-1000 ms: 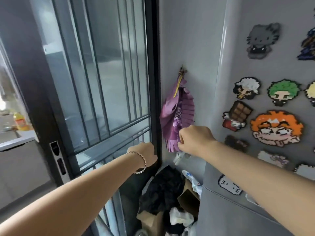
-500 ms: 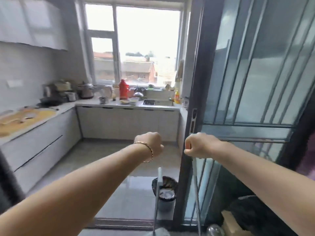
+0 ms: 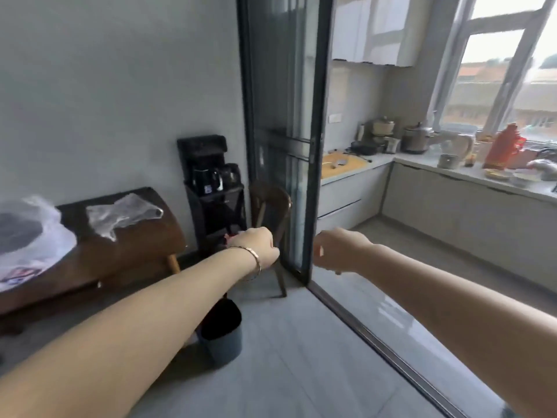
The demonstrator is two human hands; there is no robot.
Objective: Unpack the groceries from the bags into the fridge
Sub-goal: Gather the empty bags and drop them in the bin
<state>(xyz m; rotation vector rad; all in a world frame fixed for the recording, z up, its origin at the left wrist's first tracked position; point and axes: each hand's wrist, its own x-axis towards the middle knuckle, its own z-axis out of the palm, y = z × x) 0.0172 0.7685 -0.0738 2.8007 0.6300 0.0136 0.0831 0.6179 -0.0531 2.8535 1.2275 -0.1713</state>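
- Left hand (image 3: 256, 245): fingers curled into a loose fist, nothing seen in it. Palm side faces away. Bracelet (image 3: 254, 262) on the wrist.
- Right hand (image 3: 339, 251): also curled, nothing visible in it. It hangs in the air just right of the sliding door (image 3: 286, 116) edge, touching nothing.
- Both arms are held out forward, hands near each other, with the door frame between them in view.
- Change: a second ago the fridge filled the right of the view, with the right hand at a purple cloth beside it. Then the view swept past the kitchen; now the fridge is out of frame.
- Now facing: wooden table (image 3: 144, 245), far left, carrying a large white bag (image 3: 45, 236) with dark contents and a smaller clear bag (image 3: 120, 215) lying flat.
- Chair (image 3: 271, 203) and dark bin (image 3: 224, 336) stand between hands and table; kitchen counter (image 3: 467, 212) at right.
- Judgement: the person turns from the fridge to the bags, so the next item is not yet picked up.
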